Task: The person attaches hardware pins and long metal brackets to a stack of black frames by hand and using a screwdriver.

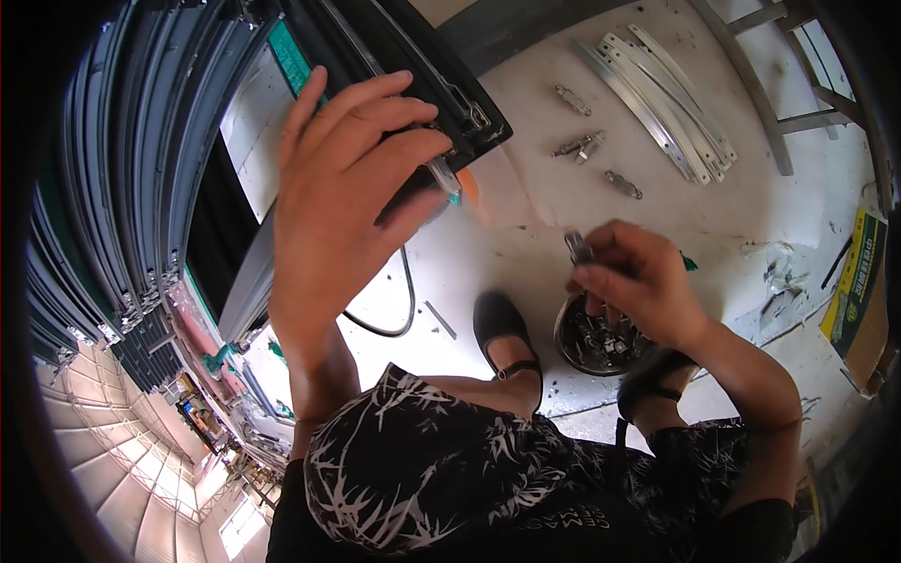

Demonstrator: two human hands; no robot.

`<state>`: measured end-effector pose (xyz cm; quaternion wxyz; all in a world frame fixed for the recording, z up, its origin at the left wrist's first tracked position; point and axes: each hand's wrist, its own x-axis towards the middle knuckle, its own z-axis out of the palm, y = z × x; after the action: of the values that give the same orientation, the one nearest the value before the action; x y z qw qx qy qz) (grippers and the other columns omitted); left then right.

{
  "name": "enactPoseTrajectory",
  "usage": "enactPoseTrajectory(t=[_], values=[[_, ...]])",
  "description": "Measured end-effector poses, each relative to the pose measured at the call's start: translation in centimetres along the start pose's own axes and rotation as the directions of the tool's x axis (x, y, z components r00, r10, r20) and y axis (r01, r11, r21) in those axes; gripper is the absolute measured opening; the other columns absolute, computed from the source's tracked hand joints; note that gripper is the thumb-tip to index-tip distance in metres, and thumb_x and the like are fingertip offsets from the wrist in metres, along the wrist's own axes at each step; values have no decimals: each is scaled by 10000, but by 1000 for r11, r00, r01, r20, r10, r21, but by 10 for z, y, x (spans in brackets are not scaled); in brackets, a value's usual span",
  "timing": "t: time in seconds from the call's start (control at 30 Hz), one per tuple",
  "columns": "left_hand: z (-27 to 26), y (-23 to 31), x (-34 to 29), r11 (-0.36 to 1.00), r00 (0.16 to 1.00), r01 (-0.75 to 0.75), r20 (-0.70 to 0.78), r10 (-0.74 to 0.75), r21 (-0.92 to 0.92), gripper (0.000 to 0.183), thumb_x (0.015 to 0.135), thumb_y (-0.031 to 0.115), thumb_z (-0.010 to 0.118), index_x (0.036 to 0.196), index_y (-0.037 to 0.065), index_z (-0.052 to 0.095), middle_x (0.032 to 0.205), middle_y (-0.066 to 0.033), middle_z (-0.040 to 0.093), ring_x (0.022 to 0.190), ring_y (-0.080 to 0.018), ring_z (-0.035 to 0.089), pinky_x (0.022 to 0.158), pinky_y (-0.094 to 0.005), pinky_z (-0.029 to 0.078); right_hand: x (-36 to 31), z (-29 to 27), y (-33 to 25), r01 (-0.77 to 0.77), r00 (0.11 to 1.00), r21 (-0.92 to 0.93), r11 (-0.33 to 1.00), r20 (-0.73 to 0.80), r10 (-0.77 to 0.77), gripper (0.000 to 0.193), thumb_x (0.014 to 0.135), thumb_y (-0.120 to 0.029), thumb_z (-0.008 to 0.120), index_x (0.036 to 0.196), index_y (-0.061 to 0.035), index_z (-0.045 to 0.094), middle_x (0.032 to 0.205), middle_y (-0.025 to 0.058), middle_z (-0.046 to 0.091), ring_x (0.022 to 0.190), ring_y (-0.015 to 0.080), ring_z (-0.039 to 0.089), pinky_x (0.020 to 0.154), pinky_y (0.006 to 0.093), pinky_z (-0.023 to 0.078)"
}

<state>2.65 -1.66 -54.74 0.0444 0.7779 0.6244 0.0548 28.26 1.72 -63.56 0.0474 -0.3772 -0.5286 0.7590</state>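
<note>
My left hand [357, 178] reaches up over the corner of a dark panel [493, 131]. Its fingers curve around a slim silvery rail [439, 173] on the panel, the thumb below and smeared by motion. My right hand [643, 281] pinches a small silvery metal fitting [576, 247] between thumb and fingers. Under that hand stands a round dark bowl [563, 355] full of similar metal fittings [615, 347]; the hand covers part of it. Several more fittings [591, 147] lie loose on the pale surface beyond.
Curved silvery metal strips [657, 103] lie at the far right. Many dark curved profiles [122, 169] are stacked along the left. A green and yellow carton [856, 291] stands at the right edge, and a grey metal frame [765, 89] at the far right. My shoes [502, 324] flank the bowl.
</note>
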Motion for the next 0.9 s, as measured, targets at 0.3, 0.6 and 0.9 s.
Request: enactPoseTrajectory(t=[0.3,0.6,0.9], values=[[3,-4,3,999,999,12,-32,-13,-32,253,625,15,695,861,101,666,1012,-36,640,1142,-247,541,1085,-499,250,57,43,-27,563,676,-352,748,-325,-662,198,735,-36,689,933,-32,682,692,92,587,589,242,563,515,325,430],[4,-7,1,999,997,19,-75,-22,-44,223,625,14,695,830,100,671,977,-30,651,1109,-241,563,1078,-490,274,64,63,-27,514,436,-721,464,-247,-866,247,710,-53,670,956,-49,673,679,40,550,588,213,555,460,307,434],[7,-4,0,997,991,32,-126,-42,-76,272,638,-4,670,890,97,649,994,-27,630,1118,-241,547,1058,-486,288,54,72,-28,392,450,-890,233,-36,-893,331,696,-46,614,1001,82,620,692,38,476,591,143,513,408,251,411]])
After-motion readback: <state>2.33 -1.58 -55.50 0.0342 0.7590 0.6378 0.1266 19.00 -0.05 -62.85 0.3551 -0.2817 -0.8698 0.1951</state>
